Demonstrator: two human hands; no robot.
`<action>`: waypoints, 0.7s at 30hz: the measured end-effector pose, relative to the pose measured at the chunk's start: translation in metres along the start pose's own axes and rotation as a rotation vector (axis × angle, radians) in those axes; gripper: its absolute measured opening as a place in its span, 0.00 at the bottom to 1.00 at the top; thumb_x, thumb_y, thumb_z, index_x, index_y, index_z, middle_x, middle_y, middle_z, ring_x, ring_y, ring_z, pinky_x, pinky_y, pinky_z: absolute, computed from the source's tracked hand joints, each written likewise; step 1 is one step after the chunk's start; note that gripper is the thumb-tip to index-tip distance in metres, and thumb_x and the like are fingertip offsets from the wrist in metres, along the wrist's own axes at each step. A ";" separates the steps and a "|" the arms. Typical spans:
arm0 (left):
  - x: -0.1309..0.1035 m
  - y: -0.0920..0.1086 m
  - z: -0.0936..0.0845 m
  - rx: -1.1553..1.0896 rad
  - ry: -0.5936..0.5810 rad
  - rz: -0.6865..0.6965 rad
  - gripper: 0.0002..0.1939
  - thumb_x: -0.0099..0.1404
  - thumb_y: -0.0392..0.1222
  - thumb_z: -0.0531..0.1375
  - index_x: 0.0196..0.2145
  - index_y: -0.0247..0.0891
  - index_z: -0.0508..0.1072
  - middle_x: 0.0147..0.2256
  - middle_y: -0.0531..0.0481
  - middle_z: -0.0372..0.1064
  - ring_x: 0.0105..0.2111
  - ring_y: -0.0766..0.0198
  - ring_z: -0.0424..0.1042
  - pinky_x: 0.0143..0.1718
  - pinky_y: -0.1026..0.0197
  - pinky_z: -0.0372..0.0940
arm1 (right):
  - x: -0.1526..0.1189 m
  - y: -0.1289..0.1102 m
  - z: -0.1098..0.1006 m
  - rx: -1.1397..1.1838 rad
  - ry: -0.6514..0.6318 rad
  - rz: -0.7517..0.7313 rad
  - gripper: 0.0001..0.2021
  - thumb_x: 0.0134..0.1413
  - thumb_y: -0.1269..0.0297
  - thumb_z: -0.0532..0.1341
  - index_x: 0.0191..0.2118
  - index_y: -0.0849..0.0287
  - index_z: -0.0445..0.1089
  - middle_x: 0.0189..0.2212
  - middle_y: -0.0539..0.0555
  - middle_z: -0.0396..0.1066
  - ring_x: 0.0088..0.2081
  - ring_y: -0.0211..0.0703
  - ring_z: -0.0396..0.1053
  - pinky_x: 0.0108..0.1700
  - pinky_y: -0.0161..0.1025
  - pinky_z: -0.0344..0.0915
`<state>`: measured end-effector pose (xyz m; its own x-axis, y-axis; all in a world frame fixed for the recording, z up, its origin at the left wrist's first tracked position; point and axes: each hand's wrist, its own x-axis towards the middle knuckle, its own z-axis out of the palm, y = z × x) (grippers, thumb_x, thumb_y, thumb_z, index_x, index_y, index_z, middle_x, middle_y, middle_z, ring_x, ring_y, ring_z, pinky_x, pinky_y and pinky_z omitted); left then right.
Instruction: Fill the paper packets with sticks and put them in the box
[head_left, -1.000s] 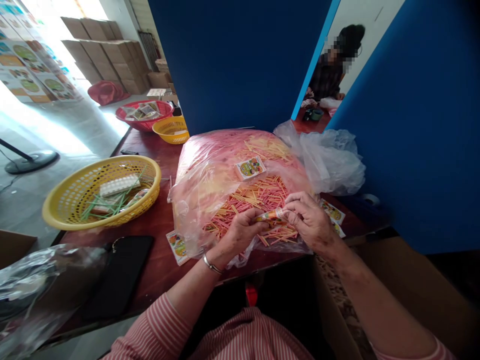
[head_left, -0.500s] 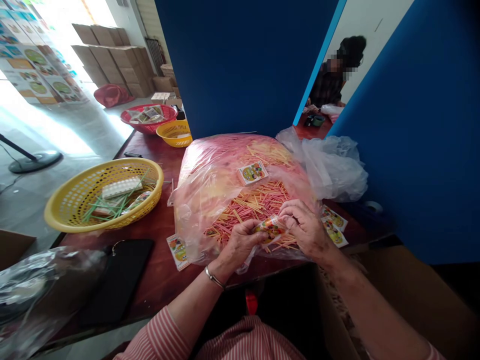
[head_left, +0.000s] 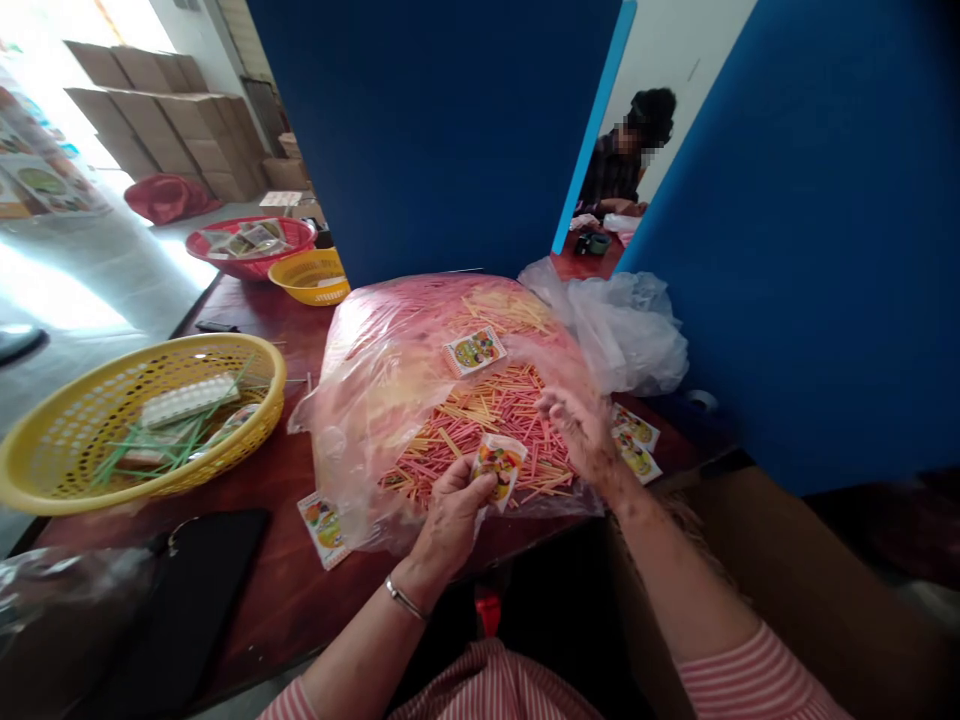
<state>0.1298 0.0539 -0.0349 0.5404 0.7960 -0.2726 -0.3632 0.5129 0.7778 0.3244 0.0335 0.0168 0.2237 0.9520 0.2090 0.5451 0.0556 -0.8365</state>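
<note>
My left hand (head_left: 452, 512) pinches a small printed packet (head_left: 501, 464) between thumb and fingers, held upright over the near edge of the big plastic bag (head_left: 360, 375). Thin pink and yellow sticks (head_left: 476, 412) fill the bag and show through its opening. Over the right part of the sticks hovers my right hand (head_left: 589, 440), its fingers loosely bent and apart, with nothing visible in them. A similar stack of printed packets (head_left: 475, 351) lies on top of the bag. More printed packets (head_left: 636, 458) rest to the right, and others (head_left: 324, 528) to the left.
On the left stands a yellow basket (head_left: 45, 480) with green sticks and a white tray. Behind it are a red basket (head_left: 251, 262) and a smaller yellow one (head_left: 300, 285). Blue panels (head_left: 442, 130) rise behind the table. A person (head_left: 619, 165) sits beyond the gap.
My right hand has come away from the packet and moved apart over the sticks. My left hand keeps the packet, now turned more upright. The view has shifted to the right.
</note>
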 end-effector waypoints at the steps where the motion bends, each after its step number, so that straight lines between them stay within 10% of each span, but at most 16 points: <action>1: 0.000 -0.001 0.003 0.019 0.012 0.015 0.13 0.56 0.42 0.63 0.39 0.37 0.71 0.34 0.51 0.73 0.30 0.68 0.71 0.35 0.63 0.65 | -0.012 -0.001 0.009 0.111 -0.109 0.032 0.18 0.61 0.54 0.50 0.51 0.57 0.63 0.44 0.57 0.70 0.45 0.45 0.68 0.47 0.43 0.66; 6: -0.002 -0.016 0.024 0.275 -0.049 0.087 0.11 0.55 0.41 0.64 0.36 0.36 0.69 0.33 0.52 0.72 0.33 0.67 0.70 0.37 0.64 0.64 | -0.054 -0.010 0.036 0.278 0.022 0.023 0.13 0.59 0.54 0.54 0.39 0.57 0.69 0.41 0.56 0.71 0.45 0.45 0.69 0.50 0.44 0.65; 10: -0.010 -0.024 0.028 0.423 -0.121 0.048 0.14 0.58 0.40 0.61 0.42 0.38 0.65 0.36 0.50 0.73 0.36 0.65 0.71 0.40 0.62 0.64 | -0.055 0.016 -0.013 0.259 0.214 0.299 0.15 0.54 0.51 0.57 0.40 0.57 0.68 0.33 0.54 0.73 0.33 0.44 0.72 0.36 0.43 0.71; 15: -0.027 -0.003 0.002 0.484 -0.095 0.002 0.08 0.60 0.42 0.58 0.37 0.37 0.66 0.29 0.51 0.72 0.30 0.67 0.71 0.35 0.64 0.64 | -0.054 0.092 -0.086 -0.187 0.264 0.372 0.17 0.50 0.52 0.58 0.41 0.58 0.71 0.31 0.54 0.73 0.31 0.46 0.71 0.33 0.44 0.69; 21: -0.051 0.031 -0.044 0.532 0.206 0.099 0.13 0.58 0.47 0.60 0.37 0.37 0.66 0.25 0.53 0.71 0.24 0.67 0.69 0.28 0.65 0.64 | -0.051 0.158 -0.075 -0.693 0.323 0.174 0.15 0.51 0.58 0.50 0.33 0.59 0.71 0.32 0.60 0.72 0.37 0.53 0.68 0.42 0.52 0.65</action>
<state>0.0576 0.0431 -0.0219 0.3450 0.9055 -0.2471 0.0555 0.2431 0.9684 0.4596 -0.0292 -0.0883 0.5181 0.7893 0.3296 0.8368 -0.3880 -0.3862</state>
